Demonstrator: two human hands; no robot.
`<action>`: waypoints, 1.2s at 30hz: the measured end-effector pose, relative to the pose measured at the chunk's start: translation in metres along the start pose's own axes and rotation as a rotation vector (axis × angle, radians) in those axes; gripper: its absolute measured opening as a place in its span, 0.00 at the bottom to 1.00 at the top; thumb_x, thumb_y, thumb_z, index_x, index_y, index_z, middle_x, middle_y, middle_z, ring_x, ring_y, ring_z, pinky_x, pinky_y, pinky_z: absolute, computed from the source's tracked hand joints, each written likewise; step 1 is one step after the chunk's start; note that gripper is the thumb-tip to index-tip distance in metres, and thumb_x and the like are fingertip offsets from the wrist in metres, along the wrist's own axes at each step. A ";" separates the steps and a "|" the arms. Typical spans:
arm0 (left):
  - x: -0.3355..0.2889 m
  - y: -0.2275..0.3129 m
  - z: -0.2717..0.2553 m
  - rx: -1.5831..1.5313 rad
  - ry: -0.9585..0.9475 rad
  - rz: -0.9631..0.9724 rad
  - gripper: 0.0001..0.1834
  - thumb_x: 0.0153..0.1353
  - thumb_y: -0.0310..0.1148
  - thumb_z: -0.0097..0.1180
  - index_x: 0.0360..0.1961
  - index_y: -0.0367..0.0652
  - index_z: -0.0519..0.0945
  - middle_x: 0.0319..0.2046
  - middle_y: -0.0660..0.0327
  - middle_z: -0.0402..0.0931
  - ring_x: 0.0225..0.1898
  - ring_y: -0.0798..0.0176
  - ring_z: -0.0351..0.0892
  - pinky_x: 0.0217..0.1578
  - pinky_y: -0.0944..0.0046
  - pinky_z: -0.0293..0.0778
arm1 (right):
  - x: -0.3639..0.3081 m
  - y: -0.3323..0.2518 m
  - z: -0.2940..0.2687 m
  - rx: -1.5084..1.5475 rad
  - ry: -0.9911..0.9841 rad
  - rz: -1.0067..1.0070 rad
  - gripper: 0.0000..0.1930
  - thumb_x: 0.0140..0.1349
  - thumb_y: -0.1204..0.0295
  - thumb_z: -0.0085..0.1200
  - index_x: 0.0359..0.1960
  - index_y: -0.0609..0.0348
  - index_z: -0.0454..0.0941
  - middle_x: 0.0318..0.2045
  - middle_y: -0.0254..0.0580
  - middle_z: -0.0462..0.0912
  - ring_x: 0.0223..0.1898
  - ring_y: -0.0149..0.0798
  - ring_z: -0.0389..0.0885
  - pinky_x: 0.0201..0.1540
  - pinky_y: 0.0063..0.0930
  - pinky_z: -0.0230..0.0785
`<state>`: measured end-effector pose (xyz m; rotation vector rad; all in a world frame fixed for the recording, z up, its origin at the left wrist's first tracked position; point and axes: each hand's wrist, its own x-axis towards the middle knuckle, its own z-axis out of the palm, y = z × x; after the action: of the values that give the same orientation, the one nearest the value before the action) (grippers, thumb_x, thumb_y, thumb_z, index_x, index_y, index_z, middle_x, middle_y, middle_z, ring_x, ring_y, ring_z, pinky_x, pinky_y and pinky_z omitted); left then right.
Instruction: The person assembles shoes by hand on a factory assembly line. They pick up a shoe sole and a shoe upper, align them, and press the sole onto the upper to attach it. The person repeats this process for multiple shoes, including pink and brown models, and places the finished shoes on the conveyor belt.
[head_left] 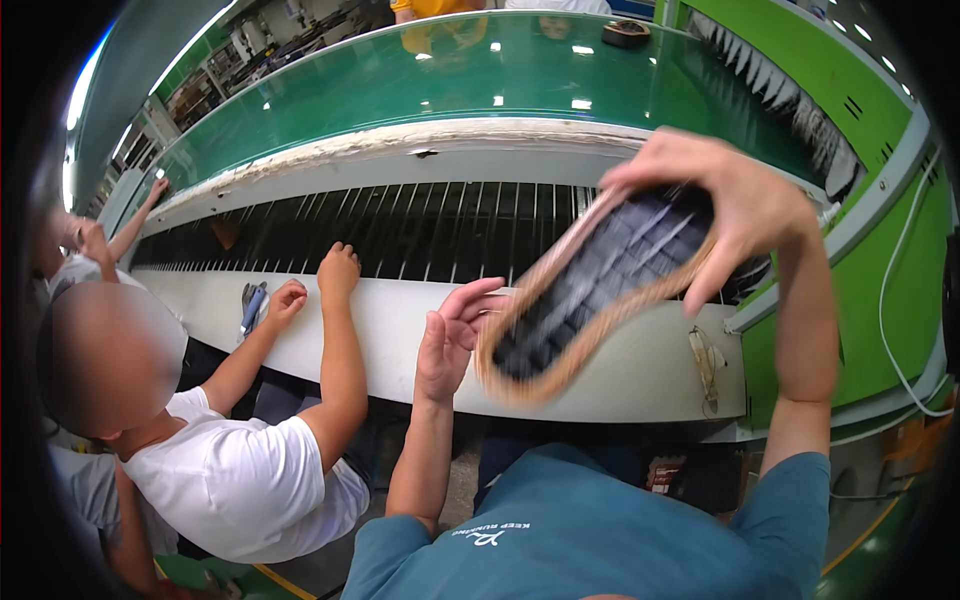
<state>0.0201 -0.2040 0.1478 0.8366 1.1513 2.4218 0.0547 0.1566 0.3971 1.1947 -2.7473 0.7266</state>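
Through the head camera I see the shoe sole, blurred, above the white ledge. My right hand grips its far right end; my left hand is loosely unfolded beside its left side, contact unclear. I judge it light, bendable and tough; I'd hold its tan rim.

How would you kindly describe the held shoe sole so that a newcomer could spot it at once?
Find the green machine on the right, then the white ledge running left from it. Over that ledge, the right hand grips the shoe sole, dark with a tan rim and nearer than the dark piece on the green surface.
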 end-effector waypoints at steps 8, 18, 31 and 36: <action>0.041 -0.035 0.069 0.423 0.104 0.089 0.26 0.83 0.27 0.61 0.77 0.39 0.71 0.54 0.60 0.82 0.55 0.71 0.83 0.56 0.70 0.79 | -0.020 -0.006 0.103 0.370 0.365 0.124 0.53 0.52 0.68 0.87 0.81 0.49 0.73 0.66 0.50 0.79 0.60 0.49 0.88 0.66 0.40 0.82; 0.043 -0.082 0.078 0.902 0.089 0.456 0.18 0.74 0.28 0.70 0.62 0.37 0.83 0.52 0.53 0.86 0.53 0.55 0.87 0.57 0.59 0.81 | -0.056 0.024 0.240 0.279 0.912 0.246 0.23 0.64 0.77 0.77 0.61 0.59 0.87 0.50 0.47 0.92 0.52 0.46 0.93 0.57 0.37 0.83; -0.058 -0.109 0.053 0.673 0.197 -0.257 0.13 0.78 0.34 0.70 0.49 0.32 0.87 0.34 0.65 0.87 0.39 0.74 0.81 0.41 0.67 0.78 | -0.100 -0.011 0.327 0.660 0.733 0.678 0.14 0.72 0.67 0.76 0.49 0.66 0.90 0.31 0.40 0.89 0.30 0.26 0.83 0.34 0.27 0.77; 0.004 -0.087 0.063 0.697 0.162 -0.002 0.13 0.76 0.32 0.72 0.49 0.31 0.88 0.35 0.64 0.87 0.36 0.74 0.81 0.40 0.68 0.78 | -0.079 0.011 0.292 0.775 0.798 0.569 0.20 0.69 0.64 0.79 0.52 0.67 0.88 0.41 0.34 0.88 0.43 0.24 0.82 0.47 0.26 0.78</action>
<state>0.0609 -0.1113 0.1127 0.8170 2.1116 2.1095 0.1400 0.0875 0.1148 -0.0004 -2.0912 1.9120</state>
